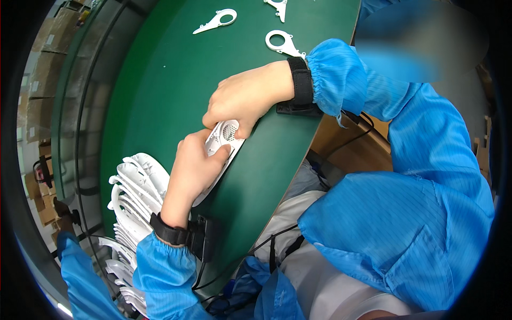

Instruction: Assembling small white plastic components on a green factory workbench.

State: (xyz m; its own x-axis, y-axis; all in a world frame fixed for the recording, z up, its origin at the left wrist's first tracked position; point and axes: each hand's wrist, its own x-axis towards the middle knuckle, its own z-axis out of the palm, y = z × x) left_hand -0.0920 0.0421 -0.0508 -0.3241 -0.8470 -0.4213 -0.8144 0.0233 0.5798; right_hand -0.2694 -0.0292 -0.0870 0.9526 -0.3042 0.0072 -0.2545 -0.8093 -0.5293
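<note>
Pressing down from both sides in the head view, the left hand (193, 168) and the right hand (246, 98) are both gripping one white plastic part (224, 137) with a round perforated grille, fingers closed on it and pinning it flat on the green table (176, 85) near its curved front edge, apparently so it is not sliding under their pressure. Just left of the left wrist, a stack of white plastic parts (133, 192) is lying within easy reach, while three loose ring-ended pieces (282, 42) are sitting well apart, farther up the table.
</note>
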